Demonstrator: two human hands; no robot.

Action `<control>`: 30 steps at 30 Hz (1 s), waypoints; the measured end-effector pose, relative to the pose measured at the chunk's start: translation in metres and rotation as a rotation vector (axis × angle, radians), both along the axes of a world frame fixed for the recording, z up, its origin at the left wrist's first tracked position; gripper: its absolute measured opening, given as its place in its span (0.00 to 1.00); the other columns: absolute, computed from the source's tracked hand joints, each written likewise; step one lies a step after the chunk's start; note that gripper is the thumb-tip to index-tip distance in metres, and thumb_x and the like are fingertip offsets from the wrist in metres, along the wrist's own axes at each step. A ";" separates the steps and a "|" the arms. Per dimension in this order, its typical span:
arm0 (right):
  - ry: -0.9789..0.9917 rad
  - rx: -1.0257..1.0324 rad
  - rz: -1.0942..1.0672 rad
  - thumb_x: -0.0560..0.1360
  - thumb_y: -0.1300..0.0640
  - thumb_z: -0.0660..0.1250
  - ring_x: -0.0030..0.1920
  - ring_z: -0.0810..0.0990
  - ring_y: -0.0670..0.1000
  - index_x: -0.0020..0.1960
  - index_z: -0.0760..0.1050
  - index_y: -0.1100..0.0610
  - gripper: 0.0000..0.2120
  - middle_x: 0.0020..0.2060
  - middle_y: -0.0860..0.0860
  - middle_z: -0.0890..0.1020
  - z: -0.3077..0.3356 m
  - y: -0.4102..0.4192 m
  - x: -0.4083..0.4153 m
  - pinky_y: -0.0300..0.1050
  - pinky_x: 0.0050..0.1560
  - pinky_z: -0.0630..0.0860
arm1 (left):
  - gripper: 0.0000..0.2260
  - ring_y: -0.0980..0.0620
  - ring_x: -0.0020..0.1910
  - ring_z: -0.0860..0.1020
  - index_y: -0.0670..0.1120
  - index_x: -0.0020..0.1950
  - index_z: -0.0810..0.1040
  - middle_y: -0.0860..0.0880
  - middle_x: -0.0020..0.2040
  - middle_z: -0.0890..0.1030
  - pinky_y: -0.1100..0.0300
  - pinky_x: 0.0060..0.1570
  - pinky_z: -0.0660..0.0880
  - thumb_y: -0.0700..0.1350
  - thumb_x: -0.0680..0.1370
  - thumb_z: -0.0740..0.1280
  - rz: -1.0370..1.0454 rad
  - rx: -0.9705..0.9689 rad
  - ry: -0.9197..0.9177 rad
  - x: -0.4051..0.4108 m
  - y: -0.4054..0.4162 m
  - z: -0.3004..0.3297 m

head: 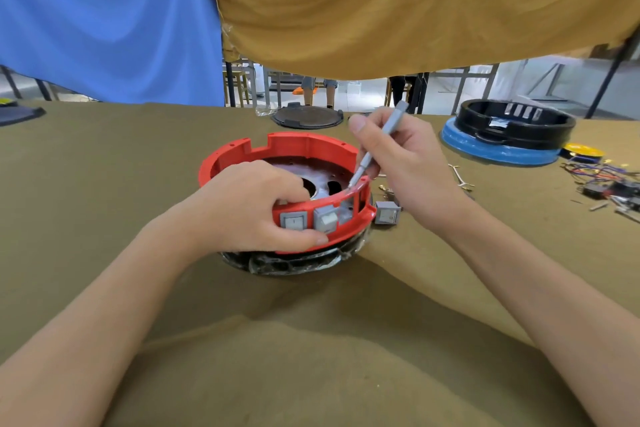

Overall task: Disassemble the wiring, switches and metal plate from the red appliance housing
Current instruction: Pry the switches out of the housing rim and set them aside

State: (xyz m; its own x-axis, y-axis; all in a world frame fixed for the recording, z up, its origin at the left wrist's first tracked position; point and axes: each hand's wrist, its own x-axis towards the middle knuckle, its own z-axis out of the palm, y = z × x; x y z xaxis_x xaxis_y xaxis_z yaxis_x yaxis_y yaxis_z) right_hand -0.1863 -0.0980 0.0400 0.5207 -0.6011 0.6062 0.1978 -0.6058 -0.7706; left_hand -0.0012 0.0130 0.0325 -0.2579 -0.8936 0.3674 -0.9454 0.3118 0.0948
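Left hand (254, 208): the housing (298, 146) wall is gripped beside two switches (293, 219).
Right hand (398, 156): a screwdriver (377, 146) is held, tip at the rim.
Table (104, 184): one loose switch (387, 213) is seen beside the housing.

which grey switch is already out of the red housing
The loose switch lying on the cloth right of the red housing; the other two switches sit in its front wall.

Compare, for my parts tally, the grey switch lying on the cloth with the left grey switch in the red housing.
The loose grey rocker switch lies free on the olive cloth, right of the red plastic housing; the left grey rocker switch still sits in the housing wall, beside the left hand. Both are square and grey.
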 end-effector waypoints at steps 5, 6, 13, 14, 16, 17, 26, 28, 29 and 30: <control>0.133 -0.065 0.118 0.73 0.55 0.75 0.29 0.80 0.51 0.38 0.77 0.63 0.13 0.27 0.53 0.81 -0.004 -0.001 -0.001 0.43 0.30 0.75 | 0.21 0.53 0.37 0.79 0.51 0.47 0.82 0.54 0.38 0.81 0.54 0.38 0.75 0.67 0.69 0.68 0.009 0.120 0.102 0.012 0.004 0.008; 0.133 -0.072 0.130 0.72 0.55 0.76 0.29 0.80 0.51 0.38 0.78 0.64 0.13 0.28 0.54 0.81 -0.004 -0.001 -0.001 0.45 0.30 0.76 | 0.20 0.57 0.39 0.79 0.55 0.52 0.81 0.57 0.40 0.82 0.60 0.38 0.76 0.66 0.69 0.69 0.017 0.108 0.137 0.012 0.004 0.008; 0.178 -0.130 0.168 0.71 0.56 0.77 0.29 0.81 0.48 0.39 0.80 0.66 0.12 0.28 0.52 0.82 -0.004 -0.001 -0.002 0.36 0.31 0.73 | 0.22 0.58 0.44 0.81 0.56 0.64 0.79 0.58 0.50 0.84 0.54 0.44 0.77 0.66 0.74 0.66 -0.002 0.104 0.063 0.001 0.002 0.002; 0.168 -0.123 0.162 0.71 0.56 0.77 0.29 0.81 0.49 0.40 0.80 0.66 0.13 0.29 0.52 0.83 -0.002 -0.002 -0.003 0.38 0.31 0.75 | 0.20 0.57 0.41 0.80 0.55 0.60 0.80 0.56 0.46 0.84 0.52 0.42 0.77 0.66 0.74 0.65 0.000 0.103 0.063 0.002 0.002 0.002; 0.170 -0.111 0.174 0.72 0.56 0.76 0.29 0.81 0.47 0.41 0.80 0.67 0.13 0.29 0.52 0.82 -0.001 -0.004 -0.004 0.37 0.31 0.74 | 0.20 0.55 0.38 0.80 0.54 0.57 0.80 0.54 0.44 0.83 0.50 0.40 0.76 0.65 0.73 0.64 0.011 0.102 0.051 0.001 0.002 0.002; 0.192 -0.111 0.189 0.72 0.57 0.75 0.28 0.79 0.44 0.41 0.80 0.67 0.13 0.28 0.50 0.81 -0.002 -0.003 -0.004 0.33 0.30 0.72 | 0.21 0.55 0.39 0.80 0.54 0.58 0.80 0.54 0.44 0.83 0.50 0.40 0.76 0.65 0.73 0.63 0.014 0.104 0.045 0.001 0.002 0.002; 0.342 -0.064 0.183 0.71 0.56 0.74 0.45 0.84 0.59 0.45 0.84 0.60 0.07 0.41 0.56 0.86 0.011 -0.006 -0.013 0.48 0.47 0.82 | 0.15 0.56 0.37 0.79 0.56 0.53 0.79 0.56 0.41 0.82 0.52 0.38 0.76 0.63 0.73 0.65 0.018 0.072 0.050 -0.002 0.004 0.001; 0.364 -0.125 0.129 0.75 0.56 0.72 0.45 0.83 0.57 0.45 0.85 0.58 0.06 0.42 0.53 0.86 0.009 -0.002 -0.010 0.46 0.48 0.80 | 0.13 0.56 0.37 0.78 0.58 0.50 0.78 0.56 0.40 0.81 0.54 0.37 0.75 0.63 0.73 0.65 0.017 0.063 0.052 -0.002 0.004 0.002; 0.390 -0.141 0.095 0.78 0.53 0.68 0.45 0.83 0.54 0.45 0.84 0.56 0.10 0.43 0.50 0.85 0.008 0.000 -0.009 0.45 0.49 0.79 | 0.10 0.57 0.36 0.78 0.59 0.48 0.77 0.57 0.39 0.81 0.56 0.36 0.74 0.63 0.73 0.65 0.013 0.063 0.053 -0.003 0.004 0.002; 0.411 -0.139 0.062 0.81 0.49 0.62 0.45 0.81 0.52 0.45 0.84 0.56 0.15 0.44 0.48 0.82 0.007 0.001 -0.008 0.43 0.49 0.77 | 0.08 0.58 0.36 0.77 0.62 0.46 0.74 0.58 0.38 0.79 0.59 0.34 0.73 0.63 0.73 0.65 0.009 0.063 0.051 -0.003 0.005 0.002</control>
State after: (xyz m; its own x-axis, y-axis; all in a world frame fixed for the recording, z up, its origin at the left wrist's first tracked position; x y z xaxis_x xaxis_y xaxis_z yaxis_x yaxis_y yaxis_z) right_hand -0.1947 -0.0970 0.0473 0.7685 -0.4884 0.4134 -0.0691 -0.7056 -0.7052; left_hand -0.0043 0.0175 0.0347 -0.2325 -0.9174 0.3230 -0.9415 0.2956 0.1617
